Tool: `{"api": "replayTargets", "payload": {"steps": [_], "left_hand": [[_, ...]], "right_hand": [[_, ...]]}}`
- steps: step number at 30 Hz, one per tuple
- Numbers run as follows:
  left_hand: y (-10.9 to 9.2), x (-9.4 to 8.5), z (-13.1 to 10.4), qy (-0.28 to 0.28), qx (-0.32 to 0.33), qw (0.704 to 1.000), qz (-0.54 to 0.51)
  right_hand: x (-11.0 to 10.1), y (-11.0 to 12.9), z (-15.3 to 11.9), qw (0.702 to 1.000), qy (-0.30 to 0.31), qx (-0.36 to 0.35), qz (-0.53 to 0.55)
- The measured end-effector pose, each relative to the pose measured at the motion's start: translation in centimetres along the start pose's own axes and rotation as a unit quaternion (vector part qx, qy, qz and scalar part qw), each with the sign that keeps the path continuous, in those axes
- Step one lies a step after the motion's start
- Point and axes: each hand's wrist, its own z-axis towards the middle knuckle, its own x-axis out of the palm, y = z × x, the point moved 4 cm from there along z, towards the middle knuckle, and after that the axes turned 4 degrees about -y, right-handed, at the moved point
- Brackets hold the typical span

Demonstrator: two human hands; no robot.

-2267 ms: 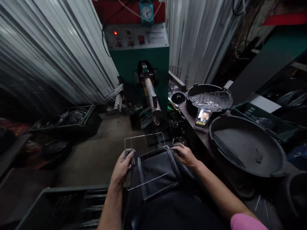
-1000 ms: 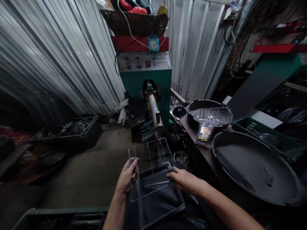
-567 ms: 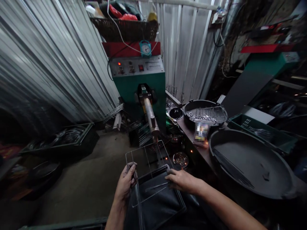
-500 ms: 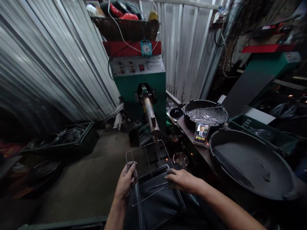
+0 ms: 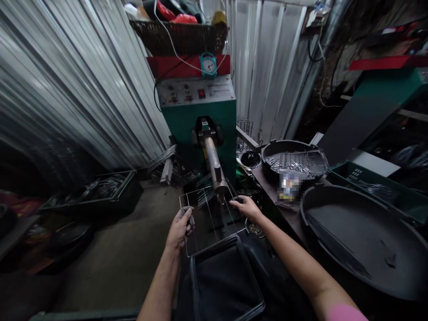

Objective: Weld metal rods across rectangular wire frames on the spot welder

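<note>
Left hand (image 5: 180, 225) is clamped on the left side of a wire frame (image 5: 209, 211) — thin, dull silver, rounded corners, crosswires running through it. It's held up in front of the lap (image 5: 227, 281), right by the tip of the rod (image 5: 215, 162), can't tell if they touch. Stack (image 5: 194, 285) of similar frames on the lap. Panel (image 5: 195, 90) print's too small to read. Right hand (image 5: 245, 206) pinches the frame's right side — the screen (image 5: 289, 185) past it is blurred out.

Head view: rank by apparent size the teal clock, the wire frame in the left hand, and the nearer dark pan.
1. Nearer dark pan
2. Wire frame
3. Teal clock
</note>
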Motion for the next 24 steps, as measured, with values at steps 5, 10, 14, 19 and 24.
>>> {"api": "replayTargets", "payload": {"steps": [5, 10, 14, 19, 24], "left_hand": [[-1.1, -0.2, 2.8, 0.002, 0.001, 1.000, -0.003], [-1.3, -0.6, 5.3, 0.018, -0.017, 1.000, -0.008], [-1.4, -1.1, 6.8, 0.016, -0.038, 0.999, -0.010], [-2.3, -1.1, 8.2, 0.005, -0.060, 0.998, -0.008], [-2.7, -1.0, 9.7, -0.004, -0.067, 0.998, -0.009]], "right_hand": [[1.8, 1.0, 2.4, 0.995, 0.064, 0.059, 0.044], [2.5, 1.0, 4.3, 0.995, 0.082, 0.047, 0.044], [2.8, 1.2, 5.6, 0.997, 0.075, 0.027, 0.012], [3.2, 2.4, 6.7, 0.997, 0.068, 0.032, -0.024], [3.4, 3.5, 7.6, 0.995, 0.070, 0.045, -0.049]]}}
